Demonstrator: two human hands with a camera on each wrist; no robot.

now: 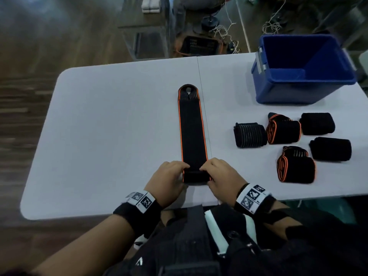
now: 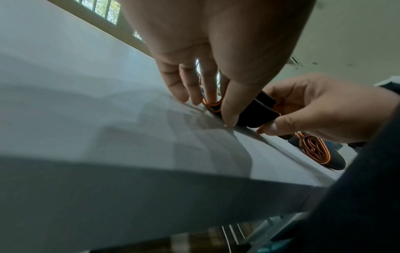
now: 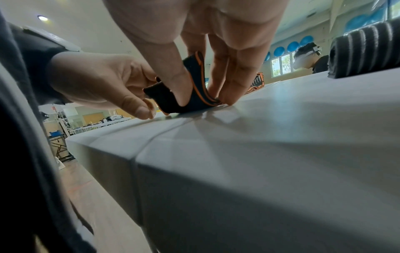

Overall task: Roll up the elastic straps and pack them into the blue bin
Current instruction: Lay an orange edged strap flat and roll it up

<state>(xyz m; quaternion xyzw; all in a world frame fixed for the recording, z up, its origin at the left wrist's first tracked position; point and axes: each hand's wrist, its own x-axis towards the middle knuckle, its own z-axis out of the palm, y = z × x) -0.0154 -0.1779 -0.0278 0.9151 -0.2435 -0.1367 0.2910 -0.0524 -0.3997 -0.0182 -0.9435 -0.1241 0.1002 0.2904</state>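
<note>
A long black elastic strap (image 1: 192, 128) with orange edges lies flat down the middle of the white table (image 1: 111, 116), its looped end pointing away from me. Its near end is folded over into a short first turn (image 1: 196, 176). My left hand (image 1: 179, 172) pinches the left side of that fold and my right hand (image 1: 211, 172) pinches the right side. In the left wrist view the thumb and fingers (image 2: 194, 89) clamp the fold (image 2: 255, 111). In the right wrist view the fingers (image 3: 227, 77) press the fold (image 3: 194, 95) onto the table. The blue bin (image 1: 288, 90) stands at the far right.
Several rolled straps lie on the table right of my hands, among them a grey-striped roll (image 1: 250, 135) and an orange-edged roll (image 1: 294, 166). The table's near edge runs just under my wrists. Another person (image 3: 309, 58) sits far behind the table.
</note>
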